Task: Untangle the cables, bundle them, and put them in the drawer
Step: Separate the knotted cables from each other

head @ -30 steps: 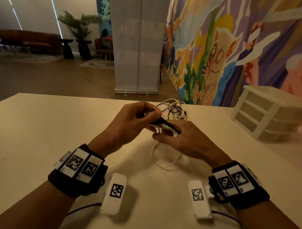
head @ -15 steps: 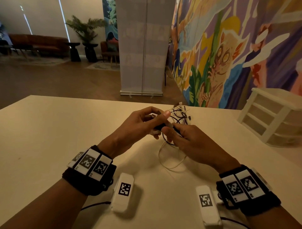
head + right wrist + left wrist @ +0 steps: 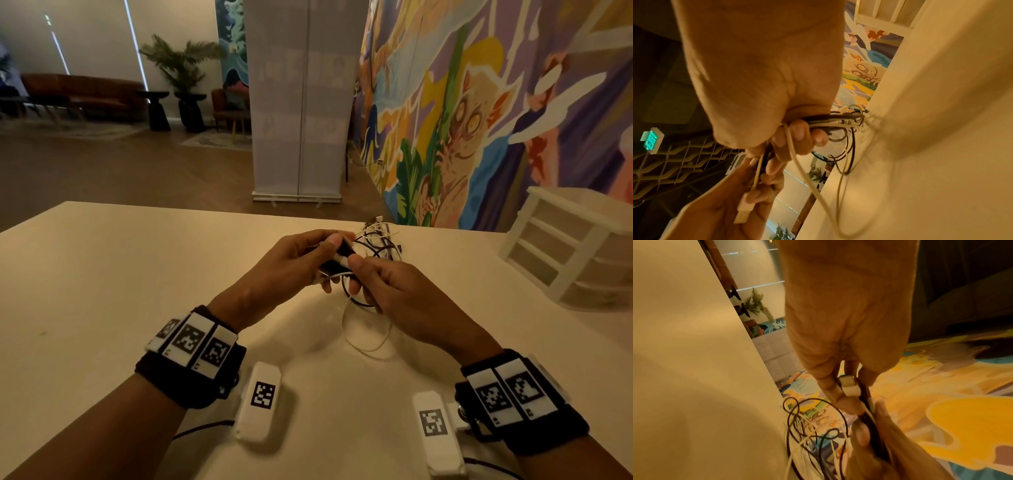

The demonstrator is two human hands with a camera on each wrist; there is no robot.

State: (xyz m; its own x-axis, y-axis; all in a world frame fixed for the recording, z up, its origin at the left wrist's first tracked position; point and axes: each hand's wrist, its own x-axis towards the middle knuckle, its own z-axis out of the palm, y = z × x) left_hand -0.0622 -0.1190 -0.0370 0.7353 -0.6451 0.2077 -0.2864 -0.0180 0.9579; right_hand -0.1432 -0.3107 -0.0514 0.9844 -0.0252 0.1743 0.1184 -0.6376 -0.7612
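A tangle of black and white cables (image 3: 378, 240) lies on the cream table (image 3: 102, 274) near its far edge. My left hand (image 3: 301, 263) pinches a bunch of cable ends, with a white plug (image 3: 849, 386) between thumb and fingers. My right hand (image 3: 387, 287) meets it and grips the same black and white strands (image 3: 830, 120) in curled fingers. A white cable loop (image 3: 368, 339) hangs from the hands onto the table. The white plug (image 3: 743, 212) also shows in the right wrist view. A white drawer unit (image 3: 575, 246) stands at the right.
Two white tagged blocks (image 3: 258, 401) (image 3: 436, 431) lie on the table near my wrists. A painted mural wall (image 3: 479, 102) rises behind the table's far right. A white banner stand (image 3: 298, 102) is on the floor beyond the table.
Both hands have stayed together on the cable ends, working them slightly nearer the tangle. The tangle's loops have shifted a little; the hanging white loop remains below.
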